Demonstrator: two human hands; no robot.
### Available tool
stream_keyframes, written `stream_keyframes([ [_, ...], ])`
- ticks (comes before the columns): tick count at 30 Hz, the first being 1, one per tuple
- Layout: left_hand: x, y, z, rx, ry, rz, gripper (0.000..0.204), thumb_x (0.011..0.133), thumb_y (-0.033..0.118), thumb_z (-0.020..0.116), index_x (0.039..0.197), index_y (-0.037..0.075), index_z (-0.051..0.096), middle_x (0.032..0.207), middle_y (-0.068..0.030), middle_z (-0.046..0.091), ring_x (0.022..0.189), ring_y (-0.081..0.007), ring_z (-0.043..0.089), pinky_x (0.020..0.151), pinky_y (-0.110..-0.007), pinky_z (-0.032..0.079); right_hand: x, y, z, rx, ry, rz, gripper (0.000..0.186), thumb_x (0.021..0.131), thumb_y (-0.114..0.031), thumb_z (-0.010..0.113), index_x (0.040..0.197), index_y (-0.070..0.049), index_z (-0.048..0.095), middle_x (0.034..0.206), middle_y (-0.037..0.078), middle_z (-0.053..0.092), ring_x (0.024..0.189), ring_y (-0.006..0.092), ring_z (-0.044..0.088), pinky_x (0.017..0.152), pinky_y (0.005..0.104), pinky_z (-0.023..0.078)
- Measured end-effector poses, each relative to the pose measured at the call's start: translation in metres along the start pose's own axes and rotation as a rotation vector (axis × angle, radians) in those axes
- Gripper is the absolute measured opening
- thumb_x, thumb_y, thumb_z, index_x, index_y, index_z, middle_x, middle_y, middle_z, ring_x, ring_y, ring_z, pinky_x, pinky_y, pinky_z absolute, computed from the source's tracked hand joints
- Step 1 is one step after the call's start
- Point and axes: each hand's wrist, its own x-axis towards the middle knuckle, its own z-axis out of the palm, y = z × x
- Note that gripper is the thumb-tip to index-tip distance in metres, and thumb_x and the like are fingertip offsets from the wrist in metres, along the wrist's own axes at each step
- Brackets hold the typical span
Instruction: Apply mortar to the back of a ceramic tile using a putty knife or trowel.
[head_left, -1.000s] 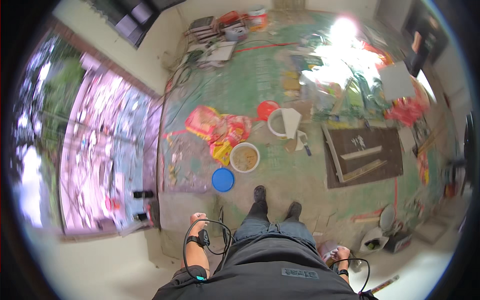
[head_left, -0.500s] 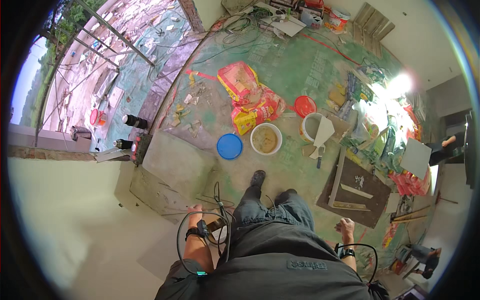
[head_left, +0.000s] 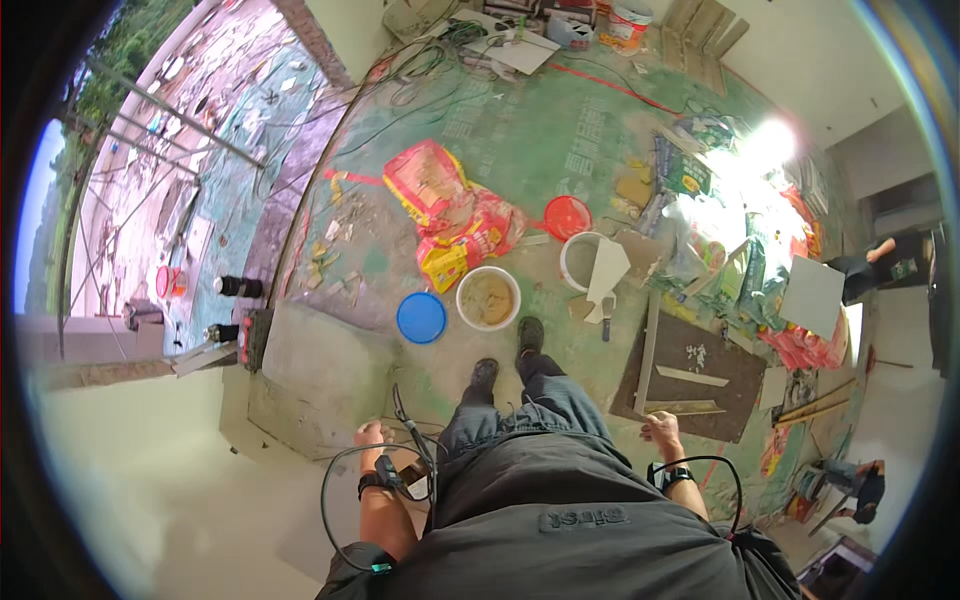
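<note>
A bright light (head_left: 772,145) at 2 o'clock bleaches the heaped plastic sheeting (head_left: 735,240) below it, and two other people show only in part near the fisheye's dark rim, at 3 and 4 o'clock. Both of the wearer's palms are hidden. The left hand (head_left: 371,434), at 7 o'clock, is loosely curled beside black cables (head_left: 408,422); the right hand (head_left: 661,430), at 4 o'clock, has bent fingers and overlaps the edge of a dark board (head_left: 640,378) in view. Whether either hand grips anything cannot be told. At the clock's center, a round white bucket (head_left: 462,312) holds smooth tan paste, just ahead of the wearer's dark shoes (head_left: 531,333). A flat blue lid (head_left: 421,318) lies near the bucket at 8 o'clock, crinkled red-and-yellow bags (head_left: 465,240) at 11. At 2 o'clock, a pale, angular sheet (head_left: 608,268) partly covers a second bucket (head_left: 572,265). Straight, narrow strips (head_left: 690,376) rest on the board.
</note>
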Motion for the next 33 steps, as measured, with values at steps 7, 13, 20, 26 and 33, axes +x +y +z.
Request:
stream_keyframes([
  [7,-0.036,0.034,0.049,0.257,-0.031,0.047,0.032,0.099,0.018,0.061,0.119,-0.007,0.061,0.093,-0.0181,0.074,0.069,-0.0268,0.075,0.056,-0.035,0.060,0.081,-0.043,-0.023,0.023,0.003,-0.152,0.022,0.092,-0.015,0.064,0.101,0.003,0.072,0.078,0.013,0.072,0.063,0.0215,0.071,0.055,0.0352,0.059],
  [13,-0.048,0.082,0.086,0.347,0.020,0.085,0.032,0.100,0.021,0.061,0.119,-0.005,0.062,0.093,-0.0160,0.073,0.073,-0.0251,0.074,0.056,-0.034,0.058,0.098,-0.029,-0.041,0.202,0.047,-0.016,0.021,0.092,-0.015,0.065,0.099,0.004,0.072,0.077,0.011,0.071,0.064,0.0190,0.070,0.054,0.0341,0.057],
  [20,-0.055,0.101,0.111,0.377,-0.014,0.121,0.036,0.101,0.022,0.062,0.123,-0.006,0.062,0.092,-0.0155,0.073,0.070,-0.0240,0.074,0.057,-0.033,0.059,0.091,-0.011,-0.046,0.174,0.043,0.120,0.024,0.094,-0.016,0.065,0.108,0.004,0.068,0.083,0.016,0.073,0.067,0.0257,0.074,0.057,0.0372,0.061],
  [26,-0.082,0.105,0.070,0.450,0.011,0.101,0.035,0.100,0.023,0.062,0.122,-0.004,0.062,0.095,-0.0142,0.073,0.072,-0.0223,0.074,0.057,-0.031,0.058,0.114,-0.033,-0.009,0.060,-0.038,0.098,0.017,0.092,-0.011,0.063,0.090,0.004,0.070,0.076,0.015,0.071,0.064,0.0252,0.072,0.055,0.0370,0.060],
  [33,-0.086,0.083,-0.031,0.275,0.177,0.039,0.023,0.096,0.016,0.060,0.108,-0.004,0.064,0.083,-0.0144,0.071,0.064,-0.0242,0.071,0.050,-0.033,0.055,0.142,-0.149,0.067,-0.053,-0.108,0.009,0.021,0.092,-0.015,0.063,0.088,0.003,0.073,0.075,0.015,0.075,0.062,0.0228,0.075,0.056,0.0366,0.060],
])
